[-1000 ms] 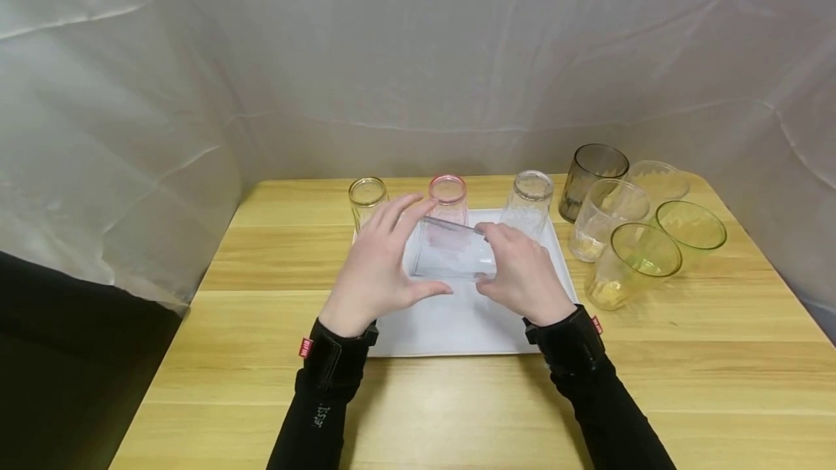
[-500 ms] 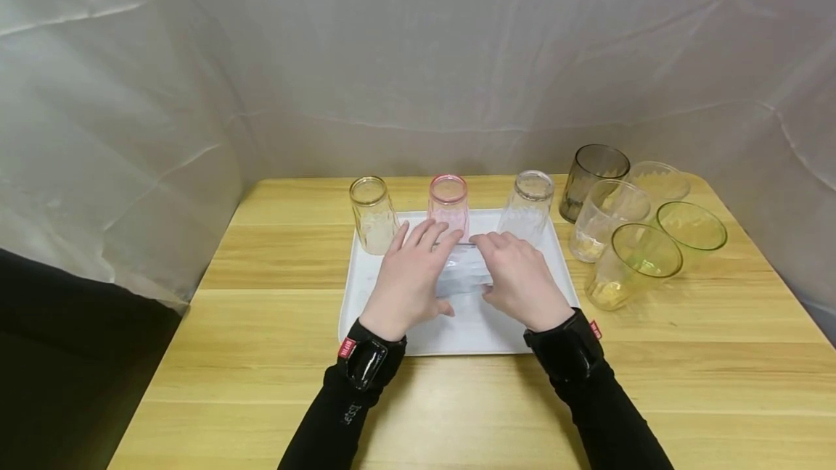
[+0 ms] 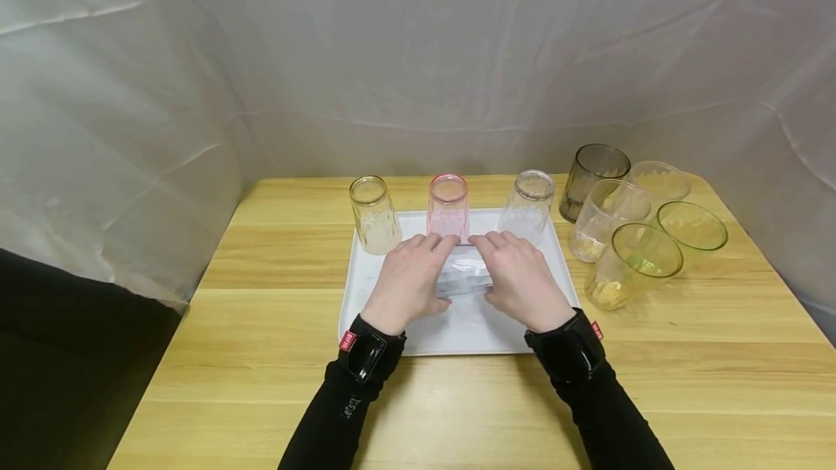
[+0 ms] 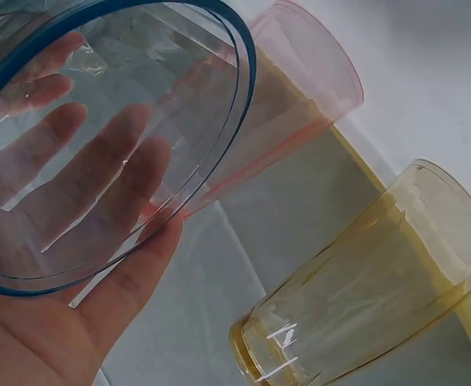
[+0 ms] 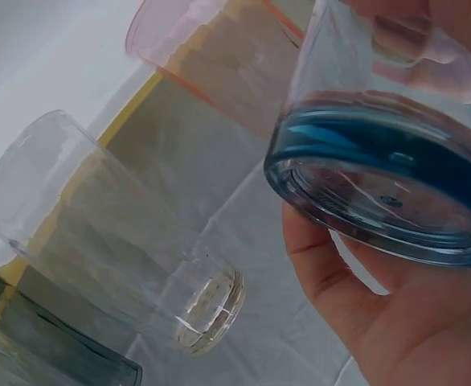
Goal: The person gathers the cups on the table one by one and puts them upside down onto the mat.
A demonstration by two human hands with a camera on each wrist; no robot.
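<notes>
A clear drinking glass with a blue tint (image 3: pixel 464 272) lies sideways between both hands, low over the white tray (image 3: pixel 363 304). My left hand (image 3: pixel 410 275) holds its rim end, fingers seen through the wall in the left wrist view. At the base end, where the blue bottom (image 5: pixel 380 181) shows in the right wrist view, my right hand (image 3: pixel 525 280) grips it. Three upturned glasses stand along the tray's back: amber (image 3: pixel 376 222), pink (image 3: pixel 448 210) and clear (image 3: pixel 527 203). The hands cover both ends of the blue glass in the head view.
Right of the tray, several glasses stand mouth up on the wooden table (image 3: pixel 261 310): a smoky grey one (image 3: pixel 578 183), a yellow one (image 3: pixel 610 285), a green one (image 3: pixel 692 227) and clear ones. Pale cloth (image 3: pixel 418 78) hangs behind the table.
The blue glass has come down level over the tray. My left hand has shifted right and its raised fingers have drawn in on the glass; the right hand has barely moved.
</notes>
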